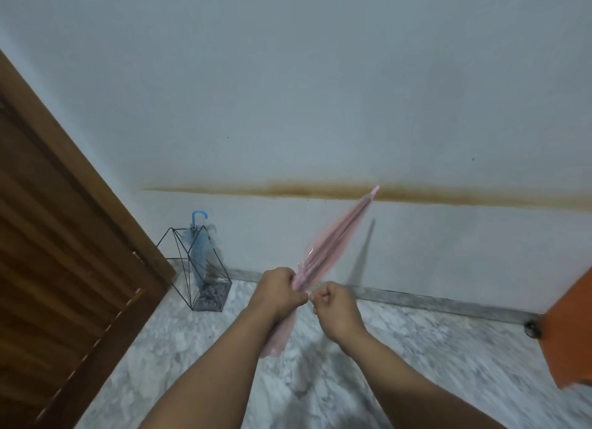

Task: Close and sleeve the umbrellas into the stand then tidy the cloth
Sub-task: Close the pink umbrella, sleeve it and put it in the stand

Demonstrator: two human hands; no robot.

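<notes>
Head view: blue umbrella (199,246) already stands sleeved in the stand (200,270); our left hand (278,292) grasps the closed pink umbrella (333,242), right hand (333,308) pinching its sleeve, we judge. Stowing and cloth remain.

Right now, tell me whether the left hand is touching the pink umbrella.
Touching. The head view shows the left hand gripping the closed pink umbrella, its fingers curled round the folded canopy.

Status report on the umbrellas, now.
Both hands on pink umbrella: left hand grips it, right hand pinches at it. Blue umbrella in stand. Nothing in the way.
</notes>
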